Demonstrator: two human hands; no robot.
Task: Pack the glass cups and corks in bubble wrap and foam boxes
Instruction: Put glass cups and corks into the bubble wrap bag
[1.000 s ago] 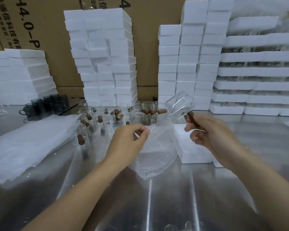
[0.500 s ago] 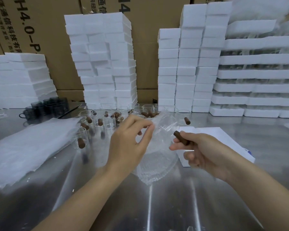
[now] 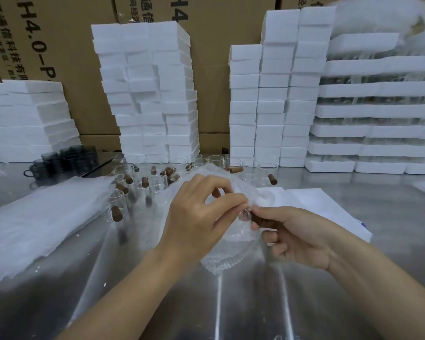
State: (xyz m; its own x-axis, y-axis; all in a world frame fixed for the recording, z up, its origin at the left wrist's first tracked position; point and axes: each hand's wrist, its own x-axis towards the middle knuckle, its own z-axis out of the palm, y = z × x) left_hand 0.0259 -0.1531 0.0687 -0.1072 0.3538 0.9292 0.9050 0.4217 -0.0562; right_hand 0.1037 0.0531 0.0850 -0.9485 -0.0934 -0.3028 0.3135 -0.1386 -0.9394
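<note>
Curled fingers [image 3: 227, 199] on bubble wrap [image 3: 227, 252], cork [image 3: 257, 218]

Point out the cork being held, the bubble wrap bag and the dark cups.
cork [image 3: 256, 219]: head view, brown side.
bubble wrap bag [image 3: 228, 256]: head view, lower end.
dark cups [image 3: 64, 159]: head view, middle cup.

Left hand [image 3: 196, 224] and right hand [image 3: 299, 238] pinch, nearly touching.
</note>
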